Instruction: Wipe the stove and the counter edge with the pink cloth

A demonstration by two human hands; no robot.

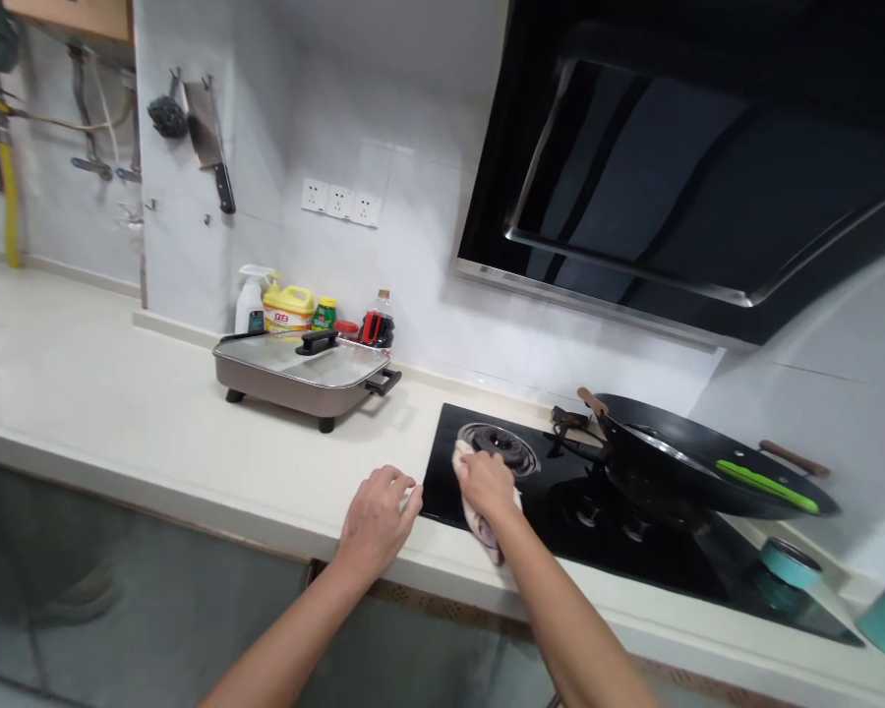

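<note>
While a cloth [478, 526] is pressed by the right hand [489, 482] against the left end of the black stove [442, 472], its lower end is draped toward the counter's [154, 383] front edge. The right fingers are bent down over the cloth, closed on it, and its upper end is bunched just beside the left burner [502, 448]. The left hand [378, 516] is placed at the counter's edge, just beside the stove's near left corner, its fingers loosely curled and partly open; whether anything is held in it cannot be told.

Farther right, a large wok [656, 462] is set over the stove, tilted, with a green handle [767, 486] seen across its inside. A turquoise bowl [791, 564] is placed near the stove's right end. To the left, a lidded electric pan [295, 393] is stood on the counter, with bottles [287, 310] lined up behind it. Above, a cleaver [205, 128] is hung on the wall.
</note>
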